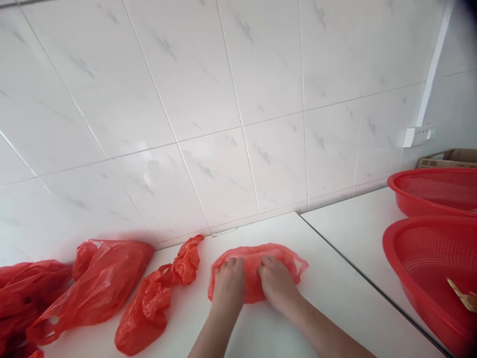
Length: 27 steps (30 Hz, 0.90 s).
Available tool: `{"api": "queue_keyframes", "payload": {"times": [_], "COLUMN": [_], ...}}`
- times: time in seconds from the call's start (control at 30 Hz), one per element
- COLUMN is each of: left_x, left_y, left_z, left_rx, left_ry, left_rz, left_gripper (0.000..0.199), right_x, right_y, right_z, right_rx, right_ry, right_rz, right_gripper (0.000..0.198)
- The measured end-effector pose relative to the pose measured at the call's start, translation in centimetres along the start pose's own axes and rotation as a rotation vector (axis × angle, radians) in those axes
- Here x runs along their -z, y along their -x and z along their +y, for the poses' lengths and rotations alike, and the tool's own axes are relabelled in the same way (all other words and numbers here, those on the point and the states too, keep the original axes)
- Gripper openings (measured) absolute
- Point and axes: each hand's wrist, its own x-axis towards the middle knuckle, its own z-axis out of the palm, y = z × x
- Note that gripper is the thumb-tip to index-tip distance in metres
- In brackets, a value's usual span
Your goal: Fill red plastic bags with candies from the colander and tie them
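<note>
A thin red plastic bag (253, 288) lies on the white table in front of me, spread wide, with a handle loop sticking out on its right side. My left hand (228, 281) is on the left part of the bag, its fingers curled over and into the plastic. On the right part, my right hand (276, 279) is closed with bent fingers on the film. Both thumbs and fingertips are partly hidden. To the left lies a crumpled, twisted red bag (149, 308), and past it a flatter red bag (108, 283).
More red bags (26, 298) are heaped at the far left. At right stand two red plastic baskets (395, 243) (400, 191), the nearer holding a yellowish piece (462, 296). Behind them is a cardboard box (447, 158). A seam (357, 271) divides the tabletops; a tiled wall (208, 99) runs behind.
</note>
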Motion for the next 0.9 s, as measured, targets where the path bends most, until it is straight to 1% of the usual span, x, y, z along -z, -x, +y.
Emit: {"api": "queue_keyframes", "payload": {"times": [0.07, 0.13, 0.23, 0.27, 0.3, 0.33, 0.37, 0.4, 0.47, 0.5, 0.53, 0.57, 0.6, 0.67, 0.7, 0.73, 0.77, 0.8, 0.83, 0.9], "left_x": [-0.2, 0.5, 2.0, 2.3, 2.6, 2.7, 2.6, 2.3, 1.4, 0.9, 0.2, -0.4, -1.0, -1.9, -2.3, -2.6, -2.8, -2.9, -3.0, -3.3], "left_y": [-0.6, -0.2, 1.2, 1.7, 2.1, 2.5, 2.8, 3.2, 3.8, 4.0, 4.2, 4.4, 4.5, 4.6, 4.7, 4.7, 4.7, 4.6, 4.6, 4.5], "left_z": [-1.9, -3.2, -3.5, -3.3, -3.1, -3.0, -3.0, -3.1, -3.6, -3.9, -4.1, -4.3, -4.4, -4.2, -4.1, -3.9, -3.8, -3.7, -3.7, -3.9], "left_rx": [0.105, 0.133, 0.068, 0.034, -0.006, -0.053, -0.105, -0.152, -0.218, -0.221, -0.194, -0.137, -0.049, 0.184, 0.295, 0.376, 0.422, 0.434, 0.425, 0.388], "left_ry": [-0.152, -0.182, -0.09, -0.038, 0.014, 0.062, 0.1, 0.121, 0.118, 0.123, 0.154, 0.223, 0.334, 0.647, 0.816, 0.975, 1.107, 1.207, 1.275, 1.341], "left_rz": [-0.025, -0.082, -0.147, -0.141, -0.107, -0.027, 0.1, 0.271, 0.653, 0.796, 0.874, 0.887, 0.852, 0.69, 0.589, 0.494, 0.417, 0.364, 0.335, 0.295], "left_gripper": [0.033, 0.04, 0.041, 0.041, 0.039, 0.035, 0.032, 0.029, 0.025, 0.026, 0.03, 0.037, 0.046, 0.06, 0.063, 0.064, 0.062, 0.058, 0.055, 0.05], "right_x": [0.4, 0.9, 1.7, 1.9, 2.2, 2.4, 2.6, 2.8, 2.9, 2.8, 2.6, 2.3, 1.9, 1.1, 0.8, 0.6, 0.4, 0.3, 0.2, 0.0], "right_y": [-0.6, -1.2, -1.6, -1.7, -1.7, -1.7, -1.6, -1.6, -1.3, -1.1, -0.9, -0.7, -0.5, -0.2, 0.0, 0.1, 0.2, 0.3, 0.4, 0.6], "right_z": [1.4, 2.8, 4.1, 4.2, 4.1, 4.0, 3.7, 3.3, 2.4, 2.0, 1.6, 1.4, 1.2, 1.1, 1.0, 1.0, 0.8, 0.5, 0.1, -0.9], "right_rx": [-0.07, -0.112, -0.066, -0.042, -0.028, -0.024, -0.03, -0.041, -0.05, -0.035, 0.0, 0.047, 0.094, 0.162, 0.179, 0.188, 0.192, 0.199, 0.204, 0.226], "right_ry": [0.013, 0.024, 0.026, 0.027, 0.029, 0.03, 0.029, 0.027, 0.018, 0.013, 0.008, 0.001, -0.007, -0.019, -0.02, -0.016, -0.008, 0.001, 0.008, 0.019], "right_rz": [-0.004, -0.01, -0.028, -0.034, -0.036, -0.033, -0.026, -0.014, 0.018, 0.03, 0.038, 0.038, 0.032, 0.012, 0.005, 0.003, 0.008, 0.021, 0.036, 0.061], "right_gripper": [0.028, 0.027, 0.027, 0.027, 0.027, 0.027, 0.027, 0.027, 0.03, 0.028, 0.025, 0.021, 0.023, 0.035, 0.034, 0.026, 0.015, 0.006, 0.01, 0.023]}}
